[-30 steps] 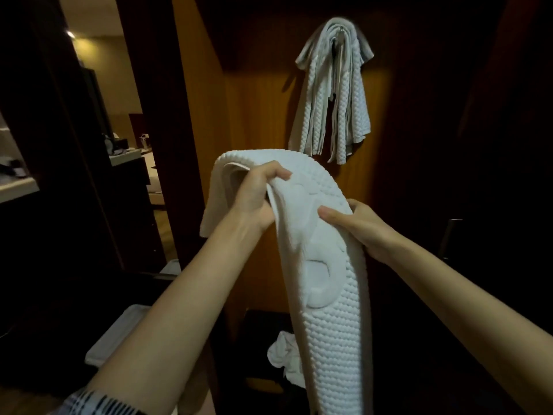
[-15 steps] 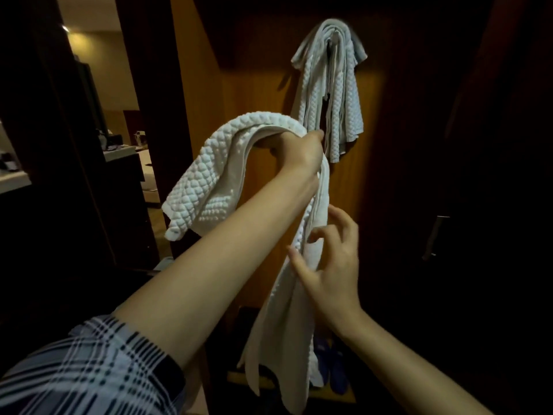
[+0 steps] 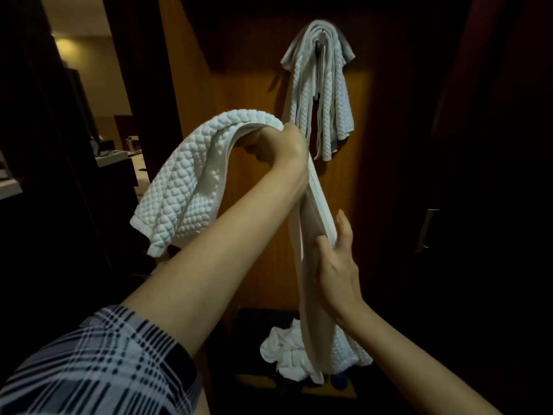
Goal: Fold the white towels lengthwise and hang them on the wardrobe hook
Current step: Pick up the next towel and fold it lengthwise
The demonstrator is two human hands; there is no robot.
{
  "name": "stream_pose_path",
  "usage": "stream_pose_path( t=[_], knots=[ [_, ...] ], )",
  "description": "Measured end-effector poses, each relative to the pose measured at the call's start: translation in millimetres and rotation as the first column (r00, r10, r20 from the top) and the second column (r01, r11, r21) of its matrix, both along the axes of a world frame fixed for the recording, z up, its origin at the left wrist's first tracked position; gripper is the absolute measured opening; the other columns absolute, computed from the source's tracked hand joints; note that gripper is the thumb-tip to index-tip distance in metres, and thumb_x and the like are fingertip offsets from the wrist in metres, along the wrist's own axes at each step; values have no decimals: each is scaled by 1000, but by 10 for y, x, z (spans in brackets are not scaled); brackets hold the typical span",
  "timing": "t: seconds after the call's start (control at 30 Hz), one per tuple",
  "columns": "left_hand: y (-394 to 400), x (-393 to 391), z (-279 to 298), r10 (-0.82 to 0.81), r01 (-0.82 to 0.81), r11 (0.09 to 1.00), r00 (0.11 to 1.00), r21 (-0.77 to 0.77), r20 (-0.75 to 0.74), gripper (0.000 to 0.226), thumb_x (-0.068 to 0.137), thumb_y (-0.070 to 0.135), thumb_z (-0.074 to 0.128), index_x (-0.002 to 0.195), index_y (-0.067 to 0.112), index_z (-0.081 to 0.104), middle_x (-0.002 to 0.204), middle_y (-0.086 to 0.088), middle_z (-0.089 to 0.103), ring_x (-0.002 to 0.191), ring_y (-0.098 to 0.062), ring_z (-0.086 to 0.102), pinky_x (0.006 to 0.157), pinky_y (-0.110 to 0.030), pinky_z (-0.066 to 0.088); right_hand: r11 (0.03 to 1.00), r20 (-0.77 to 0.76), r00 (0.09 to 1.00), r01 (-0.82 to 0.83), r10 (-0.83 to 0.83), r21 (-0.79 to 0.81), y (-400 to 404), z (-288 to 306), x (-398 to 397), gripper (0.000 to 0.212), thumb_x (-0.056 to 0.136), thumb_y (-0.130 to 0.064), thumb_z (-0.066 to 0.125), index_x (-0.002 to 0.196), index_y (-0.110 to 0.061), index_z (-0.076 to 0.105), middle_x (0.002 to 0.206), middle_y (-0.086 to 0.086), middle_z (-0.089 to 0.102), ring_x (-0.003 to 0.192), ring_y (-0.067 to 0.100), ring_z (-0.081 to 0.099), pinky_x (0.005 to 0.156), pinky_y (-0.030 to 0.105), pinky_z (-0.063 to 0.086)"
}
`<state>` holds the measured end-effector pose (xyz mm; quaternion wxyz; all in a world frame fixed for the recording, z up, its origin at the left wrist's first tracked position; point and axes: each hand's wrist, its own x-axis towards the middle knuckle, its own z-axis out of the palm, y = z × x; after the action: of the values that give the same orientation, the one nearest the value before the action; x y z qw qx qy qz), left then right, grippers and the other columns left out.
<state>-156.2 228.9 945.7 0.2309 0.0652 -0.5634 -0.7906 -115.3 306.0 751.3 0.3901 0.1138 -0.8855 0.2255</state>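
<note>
A white knobbly towel (image 3: 185, 178) is draped over my raised left hand (image 3: 281, 148), which grips it at the fold. One end hangs to the left, the longer end falls straight down. My right hand (image 3: 335, 259) holds that hanging length lower down, thumb on one side and fingers behind it. Another white towel (image 3: 321, 94) hangs from the wardrobe hook (image 3: 322, 30) on the wooden back panel, above and just right of my left hand. The hook is mostly covered by that towel.
A crumpled white cloth (image 3: 282, 348) lies low in the wardrobe behind the hanging end. A dark wardrobe door with a metal handle (image 3: 428, 229) stands at right. A doorway on the left opens to a lit room with a counter (image 3: 116, 154).
My right hand has closed onto the hanging length of the towel. The left hand stays raised, holding the fold below the hook.
</note>
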Motion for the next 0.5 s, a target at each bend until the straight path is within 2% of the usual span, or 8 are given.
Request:
stream_pose_path(
  t=[0.07,0.13,0.17,0.27,0.33,0.4,0.43,0.5],
  knots=[
    [52,28,3,24,-23,999,1000,-28,16,76,91,8,52,147,0,2,148,-18,21,134,-29,31,109,-42,33,993,92,989,119,-116,-23,-49,-12,-14,28,92,-37,49,107,-13,50,157,15,0,132,40,35,94,47,45],
    [132,49,-4,19,-17,998,1000,-55,23,74,92,10,51,147,-1,2,149,-18,21,135,-29,31,109,-42,32,977,205,966,182,-156,-110,-148,-15,-39,38,87,-51,53,88,-14,55,156,16,-5,142,35,15,111,48,29],
    [170,52,-9,8,-7,997,1000,-73,12,74,92,11,50,147,-2,2,149,-18,22,135,-28,31,109,-40,32,967,247,957,197,-153,-163,-196,-4,-59,36,86,-49,57,85,-13,57,156,16,-5,144,33,8,114,48,22],
    [231,13,4,7,-8,995,1000,-97,-7,72,94,12,48,147,-2,1,149,-17,23,133,-27,32,102,-29,32,946,241,964,176,-111,-272,-252,79,-129,13,90,-19,59,91,-6,62,156,18,0,145,33,0,116,49,14],
    [188,-17,41,4,-4,997,1000,-74,-2,77,95,13,47,146,-1,-8,153,-16,14,140,-27,23,110,-32,26,968,153,988,12,28,-250,-215,89,-85,8,88,-8,58,93,-3,61,155,18,5,144,34,7,115,47,18],
    [106,-78,95,-6,6,1000,1000,20,7,81,95,12,47,147,6,-15,156,-13,8,142,-26,17,115,-36,20,970,92,972,-206,218,-128,-137,64,46,13,90,-10,54,101,-3,55,153,13,9,137,32,23,109,41,31],
    [53,-109,103,-23,21,997,1000,74,18,80,95,11,46,147,10,-15,155,-10,10,140,-26,20,114,-35,21,968,91,964,-244,248,-56,-74,38,92,17,91,-14,51,106,-5,50,150,11,13,128,31,34,101,39,40],
    [-21,-169,68,-41,35,985,999,170,34,70,97,10,40,148,16,-9,152,-7,15,136,-25,25,110,-32,24,985,67,985,-163,160,52,19,-52,134,20,88,-15,49,108,-9,46,140,16,30,105,34,47,81,41,49]
  ],
)
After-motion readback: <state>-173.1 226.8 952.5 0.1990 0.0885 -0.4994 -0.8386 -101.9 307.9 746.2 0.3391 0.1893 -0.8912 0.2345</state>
